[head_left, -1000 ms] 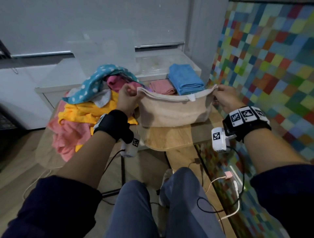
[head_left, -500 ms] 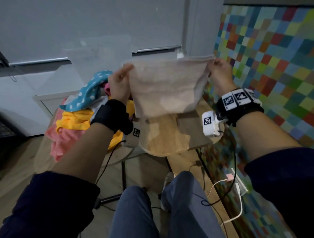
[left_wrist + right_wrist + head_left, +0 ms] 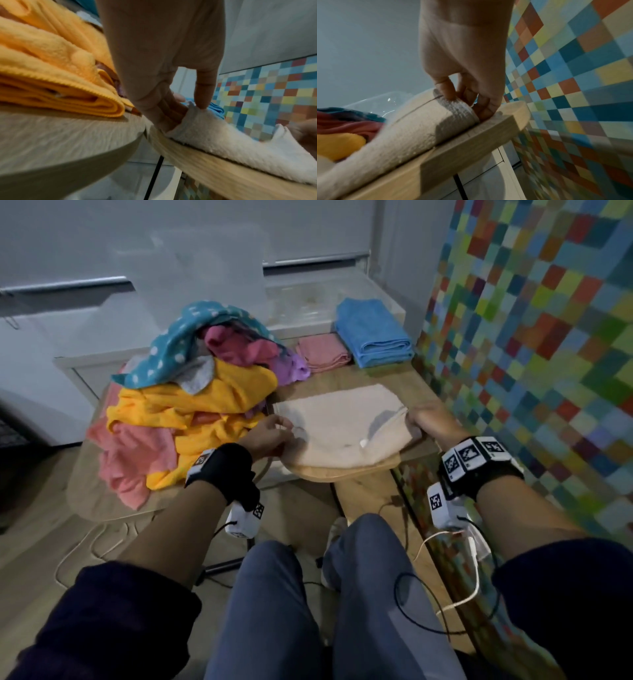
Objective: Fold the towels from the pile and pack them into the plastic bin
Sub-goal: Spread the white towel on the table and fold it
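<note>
both hands, left hand (image 3: 265, 433) and right hand (image 3: 430, 422), pinch the near corners of the beige towel (image 3: 337, 422) lying flat on the table (image 3: 346, 472), two folded towels (image 3: 373, 337) wait beyond, the pile (image 3: 191, 392) remains, nothing visibly packed.

Three towels (image 3: 339, 426) lie folded; one pile (image 3: 191, 392), two hands (image 3: 270, 433).

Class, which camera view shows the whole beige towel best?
The head view: the beige towel lies spread on the table, both ends visible. The left wrist view shows only its left-hand corner and near edge; the right wrist view shows its right-hand pinched corner.
</note>
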The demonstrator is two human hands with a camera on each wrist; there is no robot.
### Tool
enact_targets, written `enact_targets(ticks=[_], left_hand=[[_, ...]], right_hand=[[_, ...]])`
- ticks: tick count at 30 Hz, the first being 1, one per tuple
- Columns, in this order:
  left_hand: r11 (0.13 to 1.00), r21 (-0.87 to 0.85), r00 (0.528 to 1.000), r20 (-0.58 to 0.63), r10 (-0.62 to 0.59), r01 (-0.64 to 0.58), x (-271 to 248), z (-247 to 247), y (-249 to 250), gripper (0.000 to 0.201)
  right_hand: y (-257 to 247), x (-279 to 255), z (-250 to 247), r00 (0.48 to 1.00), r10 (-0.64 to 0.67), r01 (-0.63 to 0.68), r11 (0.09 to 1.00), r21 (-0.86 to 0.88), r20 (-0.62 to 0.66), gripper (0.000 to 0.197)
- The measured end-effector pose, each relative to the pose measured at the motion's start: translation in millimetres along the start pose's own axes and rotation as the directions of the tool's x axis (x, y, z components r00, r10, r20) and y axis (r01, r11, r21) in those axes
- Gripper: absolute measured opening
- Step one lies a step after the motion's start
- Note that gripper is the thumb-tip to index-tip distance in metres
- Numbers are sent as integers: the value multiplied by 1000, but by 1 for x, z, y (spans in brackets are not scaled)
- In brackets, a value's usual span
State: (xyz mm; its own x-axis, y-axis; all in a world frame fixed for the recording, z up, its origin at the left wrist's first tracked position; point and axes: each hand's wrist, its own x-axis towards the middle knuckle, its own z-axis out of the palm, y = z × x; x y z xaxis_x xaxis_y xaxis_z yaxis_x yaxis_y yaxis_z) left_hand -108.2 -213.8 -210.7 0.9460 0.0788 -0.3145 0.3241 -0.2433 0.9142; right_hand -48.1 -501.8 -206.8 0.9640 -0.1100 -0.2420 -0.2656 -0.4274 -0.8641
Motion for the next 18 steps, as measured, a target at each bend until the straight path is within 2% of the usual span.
enact_targets(ticks=[4, 7, 8, 10, 12, 14, 16, 18], left_hand=[[988, 156, 998, 61, 2, -11, -2, 6, 7, 21], [925, 369, 992, 118, 51, -91, -3, 10, 16, 5], [909, 399, 988, 131, 76, -122, -2, 12, 18, 16], [873, 453, 983, 126, 136, -179, 6, 16, 18, 44], [849, 492, 980, 133, 145, -192, 14, 20, 19, 44], [852, 494, 980, 169, 101, -173, 22, 22, 18, 45], [841, 517, 978, 198, 61, -157, 25, 22, 17, 51], [837, 523, 977, 203, 60, -160, 27, 22, 14, 55]], right_hand=[[-4, 4, 1, 995, -38, 51, 988, -143, 97, 36], [-15, 11, 1, 997, -66, 76, 972, -224, 51, 28], [-16, 14, 2, 996, -94, 90, 971, -222, -8, 31], [-20, 20, 4, 985, -143, 106, 941, -323, -94, 34], [-22, 26, 9, 990, -105, 51, 896, -442, -98, 33], [-26, 30, 15, 995, -55, 11, 877, -480, -79, 35], [-32, 31, 19, 995, -84, 44, 856, -515, -55, 32], [-37, 33, 20, 986, -156, 109, 871, -480, -61, 33]])
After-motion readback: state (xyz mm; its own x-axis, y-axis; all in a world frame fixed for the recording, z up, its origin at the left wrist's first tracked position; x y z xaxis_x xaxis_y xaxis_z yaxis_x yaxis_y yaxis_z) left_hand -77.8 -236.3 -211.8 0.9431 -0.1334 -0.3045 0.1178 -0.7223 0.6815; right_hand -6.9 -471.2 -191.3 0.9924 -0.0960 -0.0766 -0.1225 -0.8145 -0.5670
